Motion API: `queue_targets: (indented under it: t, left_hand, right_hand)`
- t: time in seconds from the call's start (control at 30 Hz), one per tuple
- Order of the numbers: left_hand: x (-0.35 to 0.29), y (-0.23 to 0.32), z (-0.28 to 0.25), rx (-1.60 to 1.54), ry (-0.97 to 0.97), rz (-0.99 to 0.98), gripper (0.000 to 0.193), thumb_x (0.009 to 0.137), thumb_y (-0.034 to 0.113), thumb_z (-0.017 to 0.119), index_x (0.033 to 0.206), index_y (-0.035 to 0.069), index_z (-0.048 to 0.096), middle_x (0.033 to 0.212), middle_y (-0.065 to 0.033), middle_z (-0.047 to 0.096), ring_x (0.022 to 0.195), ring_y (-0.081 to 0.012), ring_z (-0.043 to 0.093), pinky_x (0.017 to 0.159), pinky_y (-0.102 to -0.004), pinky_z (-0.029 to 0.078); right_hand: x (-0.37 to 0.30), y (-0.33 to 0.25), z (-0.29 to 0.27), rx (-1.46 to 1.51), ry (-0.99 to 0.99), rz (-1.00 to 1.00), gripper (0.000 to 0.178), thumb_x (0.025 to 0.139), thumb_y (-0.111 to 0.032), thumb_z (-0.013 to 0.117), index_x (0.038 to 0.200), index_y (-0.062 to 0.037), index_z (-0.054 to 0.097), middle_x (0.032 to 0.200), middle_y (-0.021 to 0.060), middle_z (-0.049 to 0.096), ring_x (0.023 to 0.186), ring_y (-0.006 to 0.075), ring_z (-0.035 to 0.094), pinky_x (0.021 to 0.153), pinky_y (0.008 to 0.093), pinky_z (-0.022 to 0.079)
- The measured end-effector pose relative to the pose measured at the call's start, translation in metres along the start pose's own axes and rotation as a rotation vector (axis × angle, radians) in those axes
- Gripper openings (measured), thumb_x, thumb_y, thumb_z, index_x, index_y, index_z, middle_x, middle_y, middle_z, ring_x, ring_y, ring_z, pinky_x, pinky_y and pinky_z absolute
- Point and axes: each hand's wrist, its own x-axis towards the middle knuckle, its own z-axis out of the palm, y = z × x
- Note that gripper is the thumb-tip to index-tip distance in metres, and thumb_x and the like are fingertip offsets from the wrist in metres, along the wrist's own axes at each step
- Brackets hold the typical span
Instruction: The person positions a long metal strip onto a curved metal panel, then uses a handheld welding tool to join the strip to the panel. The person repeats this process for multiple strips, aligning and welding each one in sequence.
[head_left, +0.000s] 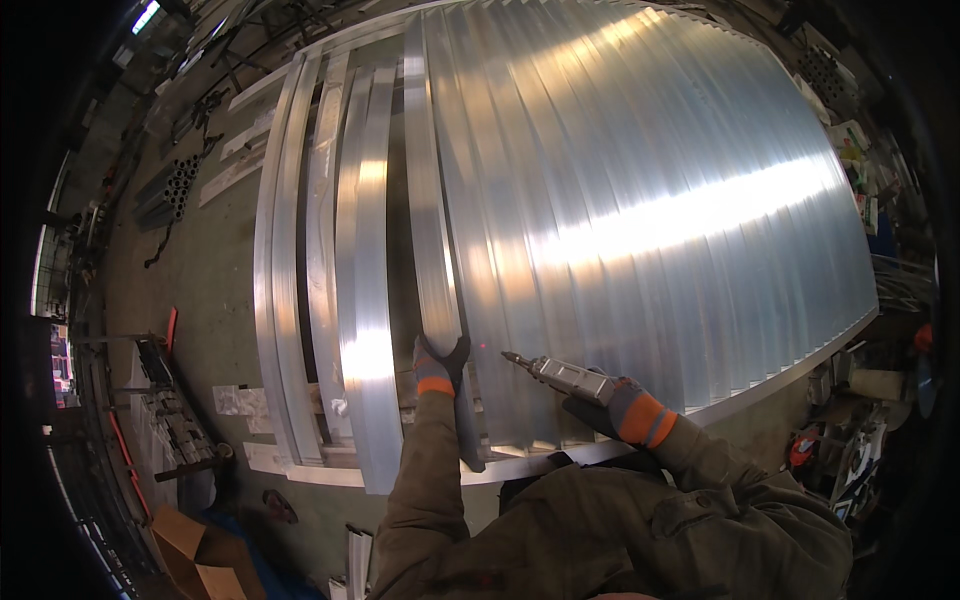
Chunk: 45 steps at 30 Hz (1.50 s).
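Note:
My left hand (438, 368), in a grey glove with an orange cuff, is closed round the near end of a long, shiny metal plank (428, 220). That plank runs away from me beside a wide panel of ribbed metal planks (650, 290), with a dark gap along its left side. In my right hand (632, 408), gloved alike, is a handheld laser welding torch (570, 378) with a pointed nozzle. The nozzle points left over the panel, and a small red dot shows on the metal just past its tip. My right fingers are partly hidden behind the tool.
Loose metal planks (365, 270) lie over the frame (345, 474) at the left, with gaps between them. On the floor are a cardboard box (205, 555), a bundle of tubes (180, 185) and a metal rack (165, 420). Clutter lines the right side.

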Motion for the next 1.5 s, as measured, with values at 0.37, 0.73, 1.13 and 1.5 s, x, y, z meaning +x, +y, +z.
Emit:
queue_targets:
  t: [0.37,0.73,1.13,1.5]
  left_hand:
    - [0.019,-0.012,-0.002,0.332,-0.144,-0.151,0.130,0.074,0.071,0.083,0.162,-0.006,0.028,0.159,-0.0337,0.044,0.146,-0.0456,0.047,0.121,-0.0460,0.043]
    - [0.080,-0.027,0.014,0.583,-0.333,-0.251,0.141,0.063,0.075,0.083,0.164,-0.003,0.022,0.150,-0.0301,0.056,0.139,-0.0428,0.056,0.114,-0.0460,0.047]
    - [0.083,-0.038,0.022,0.582,-0.258,-0.225,0.093,0.086,0.053,0.075,0.155,0.003,0.037,0.149,-0.0253,0.060,0.139,-0.0440,0.057,0.115,-0.0485,0.049]
    - [0.075,-0.023,0.014,0.561,-0.233,-0.223,0.058,0.099,0.021,0.056,0.152,0.002,0.040,0.141,-0.0278,0.065,0.132,-0.0443,0.062,0.111,-0.0485,0.051]
  right_hand:
    - [-0.001,0.005,-0.004,-0.471,-0.118,-0.220,0.023,0.085,-0.026,0.066,0.090,-0.0059,0.075,0.088,0.0193,0.074,0.086,0.0373,0.070,0.089,0.0494,0.052]
    - [0.042,-0.054,-0.057,0.521,-0.184,0.168,0.041,0.103,-0.022,0.071,0.137,0.0009,0.065,0.110,0.0129,0.076,0.095,0.0183,0.070,0.083,0.0332,0.057]
    - [0.058,-0.047,-0.059,0.421,-0.196,0.116,0.042,0.101,-0.038,0.072,0.124,-0.0037,0.075,0.092,0.0151,0.079,0.083,0.0252,0.078,0.072,0.0369,0.061]
    - [0.062,-0.036,-0.050,0.479,-0.131,0.041,0.039,0.101,-0.034,0.073,0.124,-0.0029,0.075,0.095,0.0165,0.080,0.084,0.0263,0.079,0.073,0.0356,0.062]
